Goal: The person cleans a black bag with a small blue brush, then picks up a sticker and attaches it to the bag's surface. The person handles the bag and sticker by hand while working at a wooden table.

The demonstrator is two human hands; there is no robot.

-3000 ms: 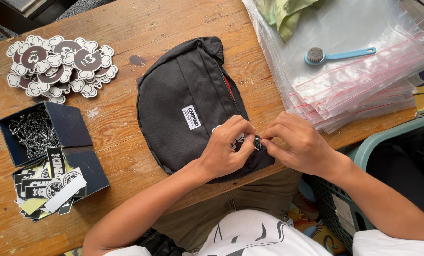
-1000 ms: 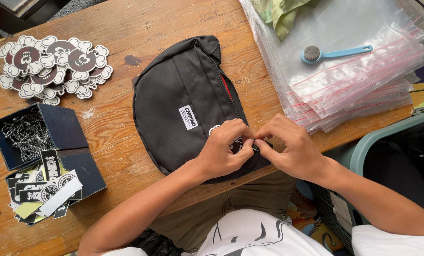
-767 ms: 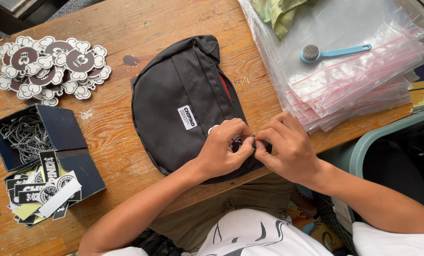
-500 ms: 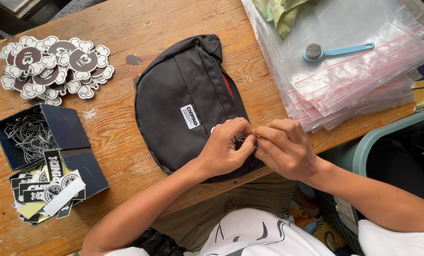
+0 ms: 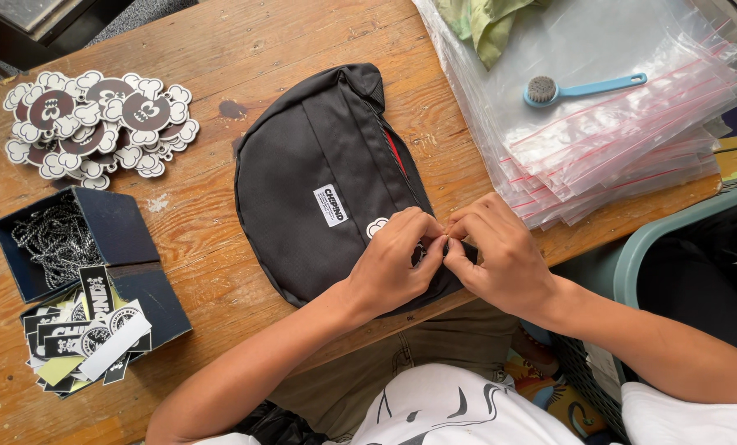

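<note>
We see a heap of cloud-edged stickers [image 5: 96, 119] at our table's [image 5: 179, 247] far left, an open dark box [image 5: 96, 247] of ball chains [image 5: 51, 243] nearer, labels [image 5: 84, 338] spilling beside it, and a blue brush [image 5: 583, 86] on stacked clear bags [image 5: 624, 140].

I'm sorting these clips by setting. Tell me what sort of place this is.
Probably a small merchandise packing bench: a stack of clear zip bags, a pile of die-cut stickers and a box of ball chains surround the black bag on a wooden table.
</note>
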